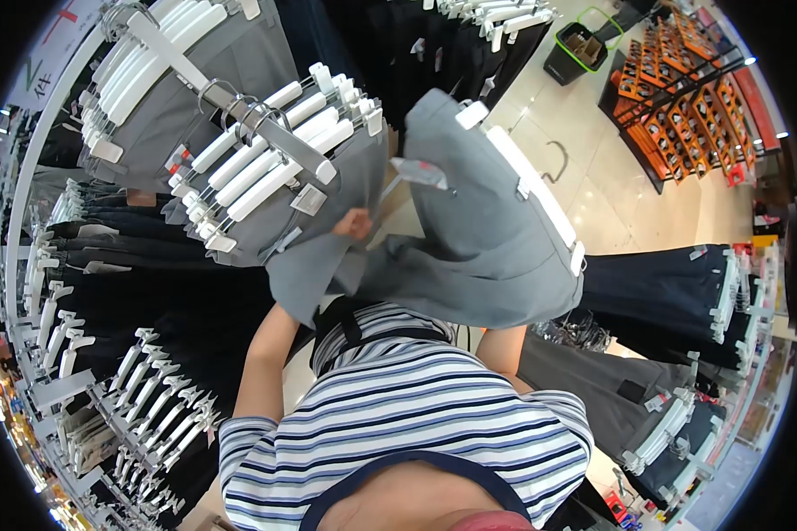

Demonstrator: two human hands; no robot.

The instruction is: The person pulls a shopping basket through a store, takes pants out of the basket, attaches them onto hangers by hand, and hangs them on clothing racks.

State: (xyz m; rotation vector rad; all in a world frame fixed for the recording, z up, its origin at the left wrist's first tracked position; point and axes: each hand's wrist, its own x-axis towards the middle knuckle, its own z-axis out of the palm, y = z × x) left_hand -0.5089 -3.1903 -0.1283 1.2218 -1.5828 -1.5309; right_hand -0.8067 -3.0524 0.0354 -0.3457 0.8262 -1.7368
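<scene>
Several clothes racks crowd the head view, packed into a shop with a pale, glossy tiled floor (624,212). At upper left, a metal display arm (288,146) carries a row of gray clothes on white clip hangers (261,181), with a white sign (40,75) beyond it near the edge. Dark clothes (159,283) hang on the left, and further white hangers (155,407) line the lower left. At upper right, a black basket (560,67) with a green rim stands on the floor, near a display rack (691,93) of orange-backed goods. On the right hang navy trousers (655,283), with more gray clothes below them.

In front of the person's striped shirt (398,398) is a loose gray garment (469,186) on its own white clip hanger (531,186), just right of the hanging row; a paper tag (421,173) shows against it. The left hand (354,225), blurred, is curled beside the row, with gray cloth draped over its wrist; whether the fingers pinch anything, I cannot tell. The right forearm (502,350) runs up behind the garment, which hides the right hand, so its grip cannot be told. The two hands appear apart.
</scene>
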